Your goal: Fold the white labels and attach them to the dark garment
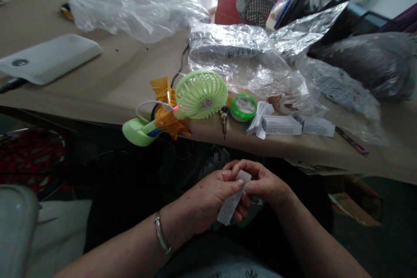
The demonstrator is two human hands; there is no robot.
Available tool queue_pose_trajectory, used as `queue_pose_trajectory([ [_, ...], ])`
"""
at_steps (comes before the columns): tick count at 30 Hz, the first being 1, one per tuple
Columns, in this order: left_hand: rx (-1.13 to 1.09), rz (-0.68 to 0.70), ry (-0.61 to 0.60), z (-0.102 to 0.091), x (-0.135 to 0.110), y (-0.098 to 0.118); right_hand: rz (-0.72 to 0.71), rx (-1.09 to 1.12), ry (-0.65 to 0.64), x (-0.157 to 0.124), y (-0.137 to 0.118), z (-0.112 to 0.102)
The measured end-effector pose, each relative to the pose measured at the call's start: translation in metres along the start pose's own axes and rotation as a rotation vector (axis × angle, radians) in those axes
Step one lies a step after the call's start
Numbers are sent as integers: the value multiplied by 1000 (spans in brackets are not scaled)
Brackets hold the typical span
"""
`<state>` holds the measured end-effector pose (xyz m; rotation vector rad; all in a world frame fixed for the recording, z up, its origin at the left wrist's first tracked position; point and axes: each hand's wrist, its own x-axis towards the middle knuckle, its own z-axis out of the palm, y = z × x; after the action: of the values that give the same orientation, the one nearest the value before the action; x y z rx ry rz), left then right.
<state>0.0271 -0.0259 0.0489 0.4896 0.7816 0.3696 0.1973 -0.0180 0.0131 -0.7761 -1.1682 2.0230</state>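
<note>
Over my lap, in front of the table edge, both hands meet on a narrow strip of white printed paper point(230, 206). My left hand point(211, 191) grips the strip between thumb and fingers, its thumb lying across the upper part. With thumb and bent forefinger, my right hand point(269, 184) pinches the strip's upper right edge. Small print runs along the strip, too fine to read. Its lower end hangs free below my left thumb. On the table just beyond lie stacks of similar white printed paper point(282, 125), beside a loose bundle of strips point(259, 117).
A green fan point(202, 94) is taped at the table edge with a cable attached. Near it are a small pointed tool point(224, 121), a green round container point(243, 107) and a thin purple-handled tool point(353, 142). Clear plastic bags point(241, 58) and a white flat device point(52, 58) lie behind.
</note>
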Motion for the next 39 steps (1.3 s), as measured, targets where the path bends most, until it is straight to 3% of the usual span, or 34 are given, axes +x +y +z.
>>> queue_pose_trajectory([
  [5, 22, 12, 29, -1, 3, -1, -7, -120, 101, -1, 3, 8],
  [8, 3, 36, 42, -3, 4, 1, -86, -396, 234, -5, -1, 16],
  [13, -20, 89, 61, -6, 2, 3, -422, -1070, 403, -11, -9, 26],
  [18, -23, 144, 38, -10, 3, -2, -459, -1257, 401, -11, -9, 30],
  [25, -18, 148, 68, -13, 4, -3, -425, -1161, 454, -12, -3, 31],
  [29, 9, 193, 109, -9, 2, 2, -275, -851, 546, -9, -5, 33],
  [32, 87, 238, 155, -6, -1, 4, -155, -567, 541, -3, -9, 34],
  [39, 185, 298, 261, -3, -4, 6, -127, -246, 471, 9, -6, 27],
])
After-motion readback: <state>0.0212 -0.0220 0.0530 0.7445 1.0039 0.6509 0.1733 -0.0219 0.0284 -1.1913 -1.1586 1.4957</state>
